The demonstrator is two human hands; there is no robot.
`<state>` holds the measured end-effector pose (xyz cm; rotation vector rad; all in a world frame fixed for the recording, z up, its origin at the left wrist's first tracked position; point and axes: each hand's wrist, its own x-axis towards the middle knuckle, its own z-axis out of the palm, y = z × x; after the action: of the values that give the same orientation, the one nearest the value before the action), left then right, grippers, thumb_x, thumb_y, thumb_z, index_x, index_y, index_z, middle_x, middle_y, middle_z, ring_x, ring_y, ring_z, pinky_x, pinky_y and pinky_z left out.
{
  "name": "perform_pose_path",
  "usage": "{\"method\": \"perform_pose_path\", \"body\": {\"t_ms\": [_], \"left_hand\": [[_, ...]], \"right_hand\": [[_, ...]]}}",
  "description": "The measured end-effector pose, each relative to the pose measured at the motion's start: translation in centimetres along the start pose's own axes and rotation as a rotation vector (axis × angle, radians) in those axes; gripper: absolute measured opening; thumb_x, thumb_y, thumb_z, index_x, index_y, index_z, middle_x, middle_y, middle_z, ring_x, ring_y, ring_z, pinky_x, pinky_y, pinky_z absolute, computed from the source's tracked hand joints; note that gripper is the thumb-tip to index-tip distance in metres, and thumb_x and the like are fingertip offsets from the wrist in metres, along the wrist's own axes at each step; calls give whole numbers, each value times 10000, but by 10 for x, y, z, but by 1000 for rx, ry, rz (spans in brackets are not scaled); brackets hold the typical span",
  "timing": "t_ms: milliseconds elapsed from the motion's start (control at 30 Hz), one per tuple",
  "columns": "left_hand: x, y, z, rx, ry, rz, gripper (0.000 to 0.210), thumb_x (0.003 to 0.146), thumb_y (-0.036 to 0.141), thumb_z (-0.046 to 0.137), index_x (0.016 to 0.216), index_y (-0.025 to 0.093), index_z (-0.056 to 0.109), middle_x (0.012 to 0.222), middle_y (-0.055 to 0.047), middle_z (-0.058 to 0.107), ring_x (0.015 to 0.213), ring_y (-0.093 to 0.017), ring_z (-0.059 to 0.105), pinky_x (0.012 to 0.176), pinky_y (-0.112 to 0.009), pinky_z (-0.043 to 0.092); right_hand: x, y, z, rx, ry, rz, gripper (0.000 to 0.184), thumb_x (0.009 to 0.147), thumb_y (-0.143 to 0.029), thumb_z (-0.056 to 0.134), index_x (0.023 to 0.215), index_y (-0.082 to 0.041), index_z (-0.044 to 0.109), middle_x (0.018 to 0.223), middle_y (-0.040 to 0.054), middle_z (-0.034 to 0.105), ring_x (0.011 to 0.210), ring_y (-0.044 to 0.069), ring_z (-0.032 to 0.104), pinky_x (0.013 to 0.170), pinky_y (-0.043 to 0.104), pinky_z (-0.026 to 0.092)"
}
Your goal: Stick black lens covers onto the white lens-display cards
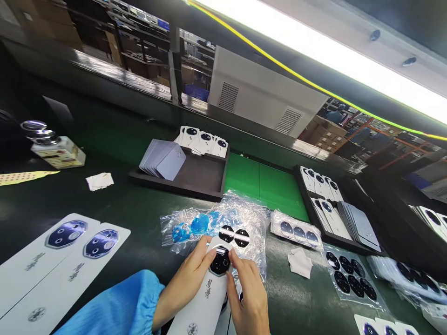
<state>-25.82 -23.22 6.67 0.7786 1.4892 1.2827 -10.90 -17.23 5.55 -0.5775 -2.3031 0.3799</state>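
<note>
A white phone back panel [199, 304] with dark lettering lies in front of me, tilted away. At its top end sits a black octagonal camera lens plate [220, 264]. My left hand [185, 279] grips the panel's left edge, its thumb beside the lens plate. At the right, my right hand [249, 291] has its fingers bent against the edge of the lens plate and panel; whether it grips the plate or the panel is unclear. Just beyond lie two loose black lens plates [233, 236] on clear plastic bags [251, 214] with crumpled blue film [199, 224].
Two large white panels [59, 270] lie at left. Black trays [195, 186] [335, 237] hold white panels and grey sheets. Lens plates in clear packs [351, 274] lie at right. A glass bottle [59, 151] stands far left, near a white cloth [99, 181]. Another white cloth [300, 263] lies right.
</note>
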Motion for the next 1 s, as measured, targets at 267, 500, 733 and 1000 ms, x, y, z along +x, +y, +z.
{"method": "perform_pose_path", "body": {"t_ms": [267,500,733,1000], "left_hand": [[0,-5,-1,-46,46,6,316,873,516,423,994,233,494,969,-31,647,983,-253,584,894,-340,412],[-2,3,-2,-145,42,-24,420,809,614,488,981,232,505,953,-24,644,965,-243,584,781,-300,439],[2,-6,2,-206,-100,-71,601,733,760,478,1023,235,444,717,13,619,532,-161,540,539,-281,394],[-3,4,-1,-25,-114,27,457,657,374,616,1034,221,406,883,-9,610,744,-209,582,674,-317,441]], "right_hand": [[-3,-1,4,87,78,67,432,971,-117,398,1380,-241,460,1069,82,681,971,173,645,800,280,542],[-1,-1,-8,299,160,517,278,914,-348,553,1135,-223,665,1070,91,703,823,175,658,654,238,547],[21,-11,-10,871,-32,947,620,605,-660,740,950,-144,727,626,3,616,445,92,489,439,215,473],[24,-22,-12,924,39,935,492,563,-608,793,775,-168,728,574,-21,590,463,81,476,468,193,444]]}}
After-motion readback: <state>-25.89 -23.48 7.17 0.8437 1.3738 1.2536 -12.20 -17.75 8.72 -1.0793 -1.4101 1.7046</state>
